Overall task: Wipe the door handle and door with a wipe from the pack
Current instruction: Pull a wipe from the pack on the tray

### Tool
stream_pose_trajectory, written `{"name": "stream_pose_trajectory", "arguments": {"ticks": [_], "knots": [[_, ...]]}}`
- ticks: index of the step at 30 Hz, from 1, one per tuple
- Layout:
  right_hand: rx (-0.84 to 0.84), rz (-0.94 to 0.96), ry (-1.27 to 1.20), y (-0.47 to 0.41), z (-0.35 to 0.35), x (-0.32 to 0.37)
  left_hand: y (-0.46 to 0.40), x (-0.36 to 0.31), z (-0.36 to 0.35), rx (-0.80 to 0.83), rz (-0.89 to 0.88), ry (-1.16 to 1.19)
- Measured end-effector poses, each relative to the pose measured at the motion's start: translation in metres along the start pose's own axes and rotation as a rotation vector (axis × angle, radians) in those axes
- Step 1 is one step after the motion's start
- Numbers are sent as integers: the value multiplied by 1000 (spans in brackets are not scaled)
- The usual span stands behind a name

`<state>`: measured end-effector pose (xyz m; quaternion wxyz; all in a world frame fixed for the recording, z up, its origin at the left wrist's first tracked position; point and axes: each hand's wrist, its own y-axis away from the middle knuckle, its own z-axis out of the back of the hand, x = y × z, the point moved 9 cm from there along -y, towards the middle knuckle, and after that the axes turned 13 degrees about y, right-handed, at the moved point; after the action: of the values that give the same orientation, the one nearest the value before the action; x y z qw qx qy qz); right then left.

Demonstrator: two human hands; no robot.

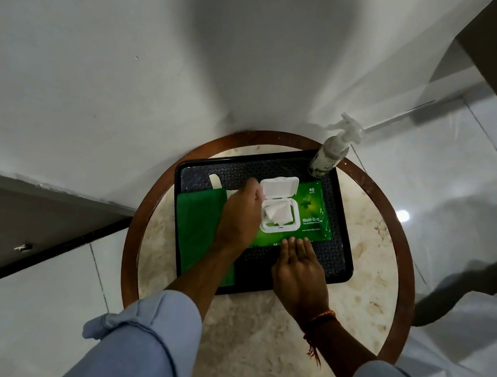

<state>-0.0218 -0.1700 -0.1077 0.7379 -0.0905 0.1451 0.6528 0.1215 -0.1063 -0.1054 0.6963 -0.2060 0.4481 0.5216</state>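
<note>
A green pack of wipes (306, 221) lies on a black tray (342, 234), its white flip lid (279, 187) standing open. A white wipe (275, 213) sticks up out of the opening. My left hand (239, 219) hovers over the pack's left end, fingers pinched at the wipe's left edge. My right hand (299, 268) lies flat with its fingertips pressing down on the pack's near edge. A brown door (10, 217) shows at the left edge; its handle is not in view.
The tray sits on a round marble-topped table (362, 302) with a dark wooden rim. A green cloth (198, 232) lies on the tray's left side. A spray bottle (331, 152) stands at the tray's far right corner. White walls rise behind; glossy floor tiles surround the table.
</note>
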Motion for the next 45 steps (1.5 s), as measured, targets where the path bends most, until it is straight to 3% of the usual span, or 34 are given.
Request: {"name": "stream_pose_trajectory", "arguments": {"ticks": [3, 9, 12, 19, 22, 24, 27, 30, 33, 35, 40, 45], "knots": [[-46, 10, 4, 1, 2, 1, 10, -6, -19, 199, -128, -130], [-85, 17, 3, 3, 5, -1, 12, -11, -27, 282, -199, -266], [-66, 22, 21, 4, 2, -1, 9, -11, -27, 199, -175, -237], [146, -27, -71, -2, 8, -5, 31, -4, 12, 4, -110, 209], [97, -207, -273, -18, 51, -10, 60, 9, 69, -150, -35, 423], [0, -363, -602, -30, 88, 1, 84, 23, 121, -255, 36, 537], [-186, -384, -1013, -49, 154, 51, 118, 42, 200, -361, 101, 609], [-323, -100, -1074, -66, 238, 135, 154, 62, 289, -481, 119, 681], [-188, 181, -1082, -68, 292, 231, 190, 77, 367, -535, 107, 732], [-65, 268, -1119, -61, 319, 287, 218, 85, 418, -589, 75, 741], [133, 238, -1489, -54, 373, 369, 269, 110, 511, -696, 19, 726], [297, 165, -1669, -57, 404, 417, 296, 126, 563, -782, -25, 732]]}}
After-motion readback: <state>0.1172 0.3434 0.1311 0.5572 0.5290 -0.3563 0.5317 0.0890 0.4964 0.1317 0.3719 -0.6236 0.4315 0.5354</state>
